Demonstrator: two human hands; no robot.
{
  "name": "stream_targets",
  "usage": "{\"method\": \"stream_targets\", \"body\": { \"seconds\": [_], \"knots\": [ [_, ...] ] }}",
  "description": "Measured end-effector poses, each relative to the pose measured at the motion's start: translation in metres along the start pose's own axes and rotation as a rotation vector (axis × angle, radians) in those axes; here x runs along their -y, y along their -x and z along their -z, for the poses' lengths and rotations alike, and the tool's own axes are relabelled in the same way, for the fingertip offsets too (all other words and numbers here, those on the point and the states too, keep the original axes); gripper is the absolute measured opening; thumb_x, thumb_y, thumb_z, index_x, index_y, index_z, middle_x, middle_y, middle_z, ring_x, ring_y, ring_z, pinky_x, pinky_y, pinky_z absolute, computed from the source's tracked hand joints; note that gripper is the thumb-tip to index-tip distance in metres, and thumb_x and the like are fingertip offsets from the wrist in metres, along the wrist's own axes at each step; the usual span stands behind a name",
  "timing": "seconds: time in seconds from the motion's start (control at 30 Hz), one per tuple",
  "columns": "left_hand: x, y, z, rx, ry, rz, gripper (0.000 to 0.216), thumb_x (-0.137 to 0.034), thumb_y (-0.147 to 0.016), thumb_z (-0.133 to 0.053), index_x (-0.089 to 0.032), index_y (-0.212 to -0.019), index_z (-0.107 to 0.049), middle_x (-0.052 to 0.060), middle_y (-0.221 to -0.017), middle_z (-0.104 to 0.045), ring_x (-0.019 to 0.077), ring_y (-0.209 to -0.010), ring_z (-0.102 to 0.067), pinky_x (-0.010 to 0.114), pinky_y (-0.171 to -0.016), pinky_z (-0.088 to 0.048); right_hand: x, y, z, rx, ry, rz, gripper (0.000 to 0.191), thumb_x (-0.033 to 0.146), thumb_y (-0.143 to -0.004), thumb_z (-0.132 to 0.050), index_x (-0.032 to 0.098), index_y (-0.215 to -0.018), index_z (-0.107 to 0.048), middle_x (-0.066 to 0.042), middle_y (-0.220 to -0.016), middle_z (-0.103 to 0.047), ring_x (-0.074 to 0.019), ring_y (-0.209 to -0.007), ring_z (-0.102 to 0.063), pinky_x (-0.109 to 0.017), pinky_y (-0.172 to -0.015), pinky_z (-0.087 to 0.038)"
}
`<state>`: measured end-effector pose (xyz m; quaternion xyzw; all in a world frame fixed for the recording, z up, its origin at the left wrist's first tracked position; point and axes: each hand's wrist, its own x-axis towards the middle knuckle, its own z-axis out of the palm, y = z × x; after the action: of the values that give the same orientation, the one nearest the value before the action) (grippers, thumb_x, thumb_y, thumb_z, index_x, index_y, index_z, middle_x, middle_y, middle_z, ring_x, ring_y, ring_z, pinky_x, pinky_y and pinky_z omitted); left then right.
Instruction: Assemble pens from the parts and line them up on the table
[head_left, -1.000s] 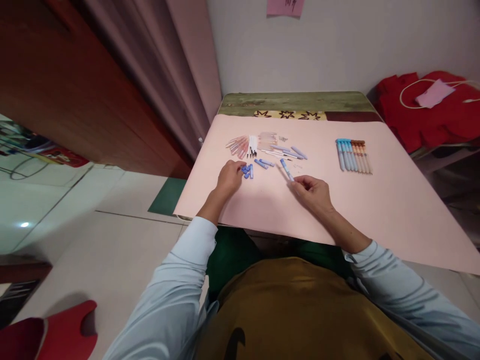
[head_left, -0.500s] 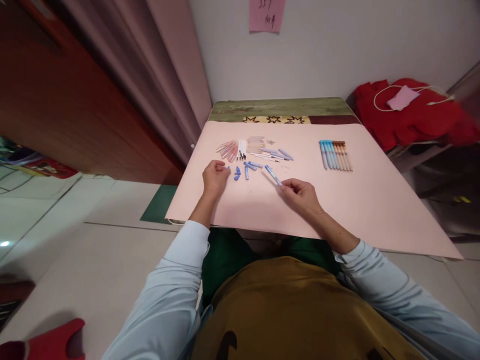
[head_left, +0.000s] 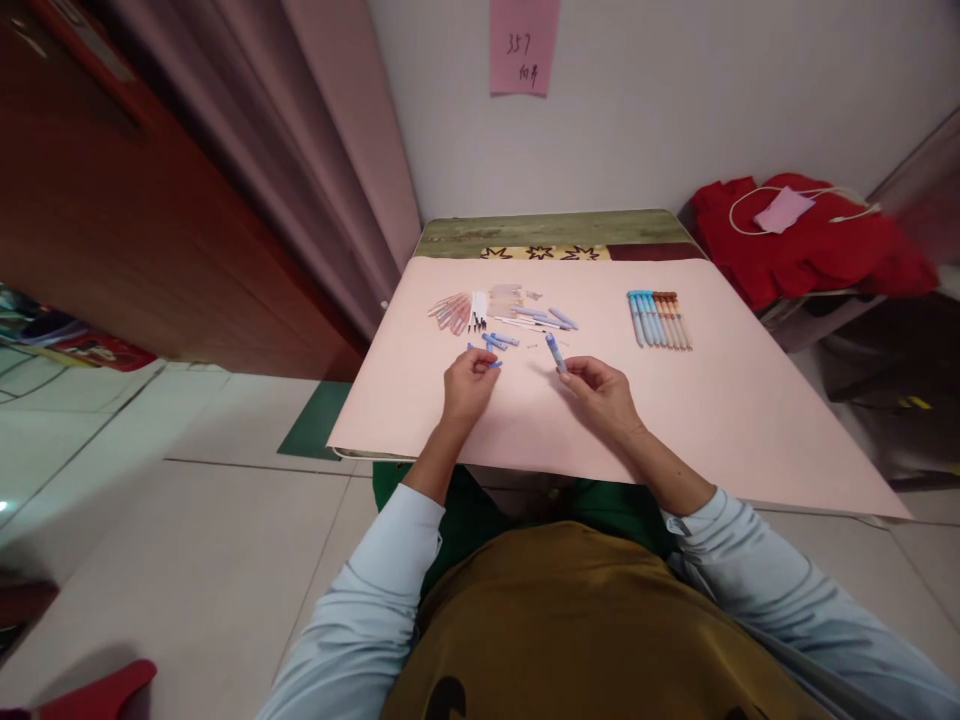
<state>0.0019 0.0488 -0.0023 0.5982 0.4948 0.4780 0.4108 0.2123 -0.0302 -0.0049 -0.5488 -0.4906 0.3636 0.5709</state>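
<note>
My right hand is closed around the lower end of a blue pen barrel, which tilts up and away over the table. My left hand pinches a small blue pen part between thumb and fingertips; its exact shape is too small to make out. Just beyond the left hand lie short blue barrel pieces, some partly hidden by the fingers. Farther back are a fan of clear pinkish tubes, white refills with dark tips and several bluish barrels.
Assembled pens with blue and brown tops stand in a row, lying flat on the right of the pink table cover. Red cloth with a white cord is piled beyond the right edge. A curtain hangs at the left.
My left hand has moved right, toward the blue pieces, and now pinches a small blue part. The barrel in my right hand has turned more upright. The camera view has shifted slightly.
</note>
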Motion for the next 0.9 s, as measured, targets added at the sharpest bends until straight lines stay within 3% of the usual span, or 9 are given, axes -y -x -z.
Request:
{"method": "stream_targets", "body": {
  "seconds": [0.13, 0.33, 0.63, 0.9],
  "knots": [
    [-0.012, 0.014, -0.017, 0.049, 0.128, 0.075, 0.015, -0.017, -0.066, -0.072, -0.017, -0.081, -0.070, -0.003, -0.063, -0.059, 0.0096, -0.057, -0.051, 0.022, -0.058, -0.042, 0.003, 0.000, 0.001, 0.020, -0.041, -0.030, 0.031, 0.041, -0.073, -0.074, 0.018, -0.093, -0.069, -0.005, -0.087, -0.071, -0.0170, -0.077, -0.063, -0.029, -0.073, -0.049],
    [-0.041, 0.011, -0.019, 0.016, 0.637, 0.357, 0.024, -0.027, -0.072, -0.076, -0.014, -0.089, -0.067, 0.004, -0.081, -0.068, 0.0090, -0.063, -0.060, 0.023, -0.061, -0.047, 0.015, -0.001, 0.007, 0.036, 0.025, -0.036, 0.029, 0.041, -0.074, -0.073, 0.017, -0.090, -0.070, -0.001, -0.073, -0.066, -0.0143, -0.065, -0.058, -0.026, -0.061, -0.045],
    [-0.098, 0.003, -0.027, 0.061, 0.767, 0.209, 0.022, -0.031, -0.082, -0.071, -0.015, -0.098, -0.069, 0.002, -0.080, -0.064, 0.0105, -0.071, -0.065, 0.027, -0.076, -0.055, 0.058, 0.016, 0.007, -0.129, 0.262, 0.223, 0.020, 0.036, -0.083, -0.066, 0.019, -0.091, -0.073, -0.003, -0.081, -0.070, -0.0151, -0.071, -0.058, -0.026, -0.064, -0.048],
    [-0.096, 0.004, -0.031, 0.040, 0.731, 0.179, 0.029, -0.033, -0.078, -0.075, -0.014, -0.099, -0.071, 0.005, -0.082, -0.068, 0.0132, -0.075, -0.065, 0.033, -0.081, -0.056, 0.055, 0.024, 0.001, -0.126, 0.301, 0.164, 0.023, 0.039, -0.083, -0.064, 0.020, -0.093, -0.073, -0.002, -0.075, -0.067, -0.0143, -0.063, -0.055, -0.021, -0.043, -0.037]
  ]
}}
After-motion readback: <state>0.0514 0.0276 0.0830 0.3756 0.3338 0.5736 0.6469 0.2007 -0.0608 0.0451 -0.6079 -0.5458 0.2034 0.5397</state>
